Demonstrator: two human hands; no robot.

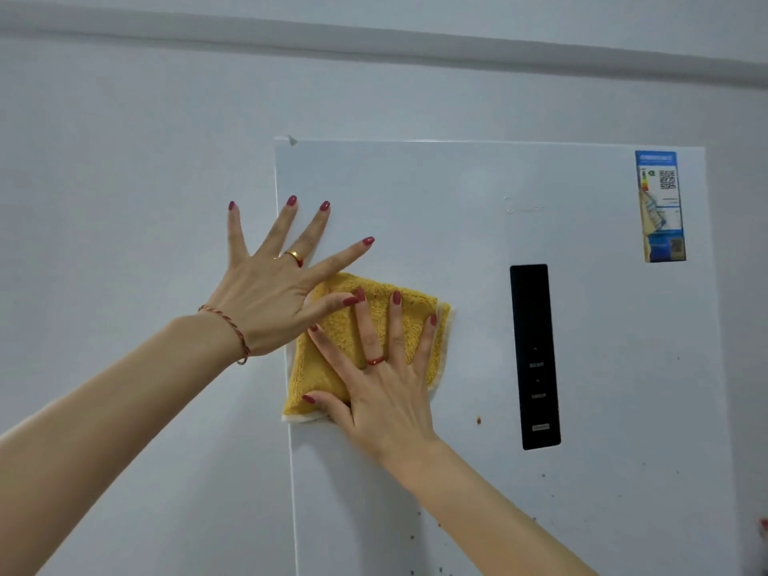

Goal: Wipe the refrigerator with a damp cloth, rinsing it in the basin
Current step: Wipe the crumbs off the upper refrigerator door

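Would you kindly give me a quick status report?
Right hand flat on yellow cloth, fridge door. Left hand open beside it. Brown spot remains.

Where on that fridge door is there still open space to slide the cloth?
Bare door lies above the yellow cloth, up to the top edge, and across between the cloth and the black control panel. It is crowded at the door's left edge, where the left hand and right hand sit, and near the label top right.
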